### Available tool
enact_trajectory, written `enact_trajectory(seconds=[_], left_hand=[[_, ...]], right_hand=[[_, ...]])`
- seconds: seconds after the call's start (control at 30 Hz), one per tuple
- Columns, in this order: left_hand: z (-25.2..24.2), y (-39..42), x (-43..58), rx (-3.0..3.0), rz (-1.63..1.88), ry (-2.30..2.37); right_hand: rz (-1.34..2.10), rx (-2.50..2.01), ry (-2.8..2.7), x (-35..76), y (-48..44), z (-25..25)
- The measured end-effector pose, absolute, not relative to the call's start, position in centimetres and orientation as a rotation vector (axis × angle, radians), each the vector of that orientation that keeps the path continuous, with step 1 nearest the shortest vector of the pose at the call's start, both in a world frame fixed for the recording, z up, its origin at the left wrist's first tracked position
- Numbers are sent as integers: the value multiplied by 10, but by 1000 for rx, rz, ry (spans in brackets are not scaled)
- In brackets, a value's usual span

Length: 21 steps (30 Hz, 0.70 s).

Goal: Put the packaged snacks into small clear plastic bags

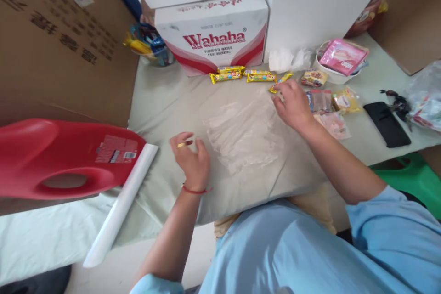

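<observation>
My right hand (292,103) is at the right end of a row of yellow snack packets (226,76). Its thumb and fingers are apart, with the fingertips over the lower part of the rightmost yellow packet (283,80); whether they touch it is hard to tell. My left hand (191,158), with a ring and a red string bracelet, hovers with curled, parted fingers and nothing in them. Between my hands a clear crumpled plastic bag (246,135) lies flat on the cloth-covered table (165,101).
Behind stands a Wahaha carton (213,36) beside white boxes (306,14). At left are a red jug (72,161) and a white roll (120,206). On the right are a white bowl (336,75), small packets (345,100) and a black phone (387,124).
</observation>
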<state>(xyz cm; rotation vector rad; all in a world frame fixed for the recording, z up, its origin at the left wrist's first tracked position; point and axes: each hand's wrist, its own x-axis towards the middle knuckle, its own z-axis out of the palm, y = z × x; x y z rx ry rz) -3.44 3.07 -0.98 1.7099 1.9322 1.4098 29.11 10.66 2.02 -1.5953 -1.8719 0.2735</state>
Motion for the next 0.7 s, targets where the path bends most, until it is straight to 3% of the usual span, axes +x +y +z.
enact_trajectory(seconds=[0.17, 0.3, 0.47, 0.7], left_hand=[[-10, 30, 0, 2260, 767, 1623], [-22, 41, -6, 2315, 243, 1752], [-28, 48, -34, 2289, 97, 1845], [-27, 61, -47, 2424, 36, 1648]], right_hand=[[377, -1398, -2322, 242, 63, -3], [422, -1678, -2329, 261, 59, -35], [267, -1932, -2070, 301, 48, -31], [377, -1502, -2396, 251, 60, -11]])
